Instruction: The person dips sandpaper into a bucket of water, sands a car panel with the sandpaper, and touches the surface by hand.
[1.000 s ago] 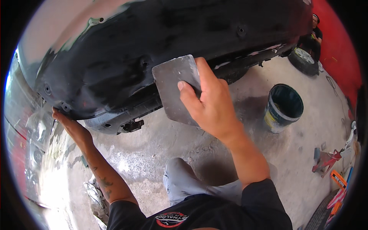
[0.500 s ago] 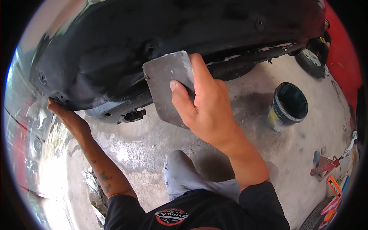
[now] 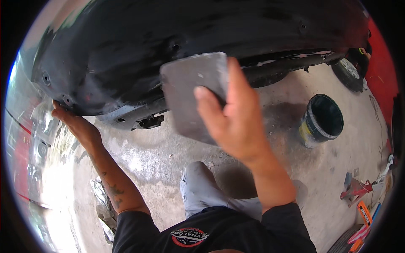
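A large black car bumper [image 3: 126, 50] with dull, scuffed patches stretches across the top of the view. At its lower left edge is my left hand [image 3: 80, 126], closed against the rim; some of its fingers are hidden by the bumper. My right hand [image 3: 238, 120], slightly blurred, pinches a dark grey sheet of sandpaper [image 3: 185, 95] with worn, pale edges. The thumb lies on the sheet's near face and the other fingers are behind it. In the picture the sheet overlaps the bumper's lower edge; whether it touches the bumper I cannot tell.
A dark green bucket [image 3: 322, 120] stands on the concrete floor [image 3: 282, 177] to the right. Farther right are a red jack stand [image 3: 355, 190] and a tire [image 3: 344, 238]. Another person [image 3: 363, 59] is beside a wheel [image 3: 349, 71] at the far right. Crumpled material [image 3: 105, 211] lies at lower left.
My right hand and the sandpaper have shifted slightly to the right. My left hand stays at the bumper's edge. The view has moved a little.
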A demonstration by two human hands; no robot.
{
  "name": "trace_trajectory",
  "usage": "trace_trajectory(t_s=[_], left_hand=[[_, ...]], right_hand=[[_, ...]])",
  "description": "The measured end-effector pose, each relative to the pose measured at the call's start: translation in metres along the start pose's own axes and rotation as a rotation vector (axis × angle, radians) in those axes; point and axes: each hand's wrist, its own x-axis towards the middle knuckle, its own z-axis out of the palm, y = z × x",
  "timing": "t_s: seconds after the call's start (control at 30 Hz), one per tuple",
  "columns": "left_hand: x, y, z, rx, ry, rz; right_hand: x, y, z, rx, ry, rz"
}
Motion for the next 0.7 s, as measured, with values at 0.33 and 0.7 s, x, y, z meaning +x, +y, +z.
trace_trajectory(t_s=[0.33, 0.7], left_hand=[[0.000, -0.007, 0.001, 0.023, 0.005, 0.015], [0.003, -0.013, -0.003, 0.014, 0.036, 0.037]], right_hand=[[-0.001, -0.004, 0.030, -0.049, -0.173, -0.069], [0.003, -0.005, 0.001, -0.082, -0.059, 0.007]])
